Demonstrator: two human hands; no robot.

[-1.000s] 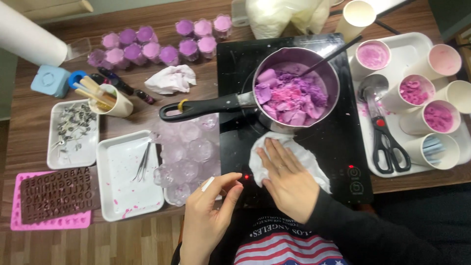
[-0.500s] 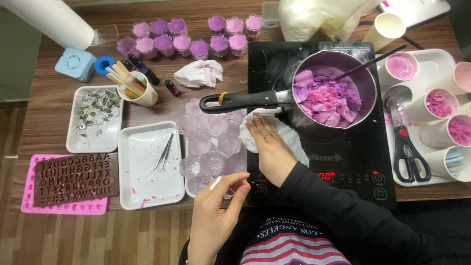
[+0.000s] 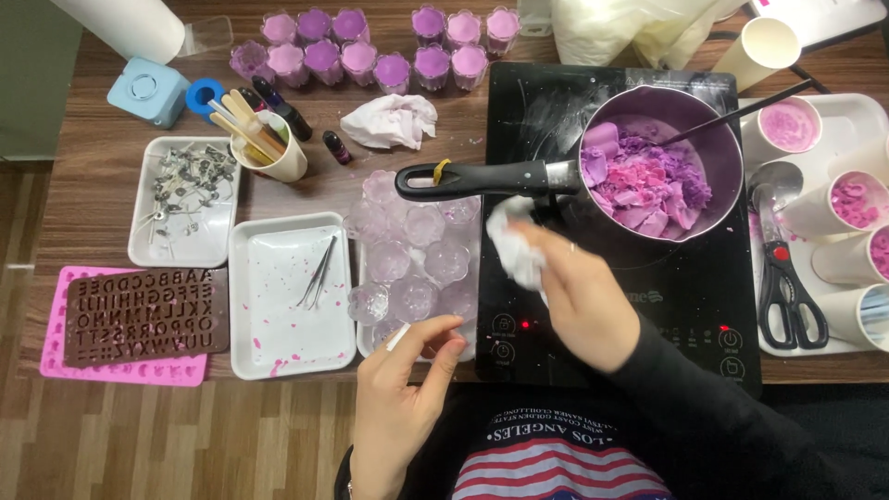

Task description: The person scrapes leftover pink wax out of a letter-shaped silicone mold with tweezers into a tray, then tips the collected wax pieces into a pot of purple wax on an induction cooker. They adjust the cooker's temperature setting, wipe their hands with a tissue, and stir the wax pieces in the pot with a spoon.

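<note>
Two bare hands work over the near edge of a brown wooden table (image 3: 111,194). The right hand (image 3: 579,296), palm down with its dark sleeve trailing toward the body, is closed around a crumpled white tissue (image 3: 512,243) and holds it on the black induction cooktop (image 3: 639,278), just below the black handle of the saucepan (image 3: 667,162). The left hand (image 3: 398,398) rises from the near edge, thumb and forefinger pinched on a small white stick (image 3: 398,336) at the front rim of a tray of clear flower-shaped moulds (image 3: 407,259). Purple and pink wax chunks (image 3: 648,181) fill the saucepan, with a thin dark rod leaning in it. Right of the cooktop, a white tray (image 3: 861,106) carries paper cups with pink and purple residue and black-handled scissors (image 3: 787,292). Along the far edge stand small glasses of set purple wax (image 3: 370,51). Left of the moulds, a white tray (image 3: 292,296) spotted with pink holds tweezers (image 3: 318,273); beyond it another tray (image 3: 185,204) holds metal wick tabs, beside a cup of wooden sticks (image 3: 269,148). At the near left lie a brown letter mould (image 3: 148,315) on a pink one, both flat rectangles, and farther back a pale blue box (image 3: 148,91).
</note>
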